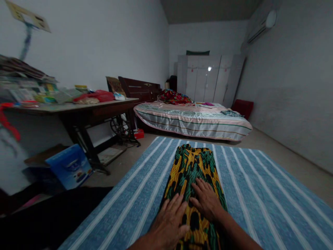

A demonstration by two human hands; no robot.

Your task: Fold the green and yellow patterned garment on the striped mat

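A patterned garment (191,166) in yellow, green and black, perhaps trousers folded lengthwise, lies in a long strip on a blue sheet (135,194) with white stripes. Its gathered upper end points away from me. My left hand (170,220) rests flat on the garment's left side near me, fingers stretched out. Slightly farther forward, my right hand (206,199) lies on the right half with its fingers spread. Neither hand grips the cloth. The garment's nearest end runs out of the picture at the bottom.
On the left stands a sewing-machine table (99,106) with bags and boxes on top; a blue carton (69,166) sits below. Beyond the striped sheet is a bed (192,119) with a red blanket (175,97). A wardrobe (204,78) stands at the far wall, a red chair (243,107) beside it.
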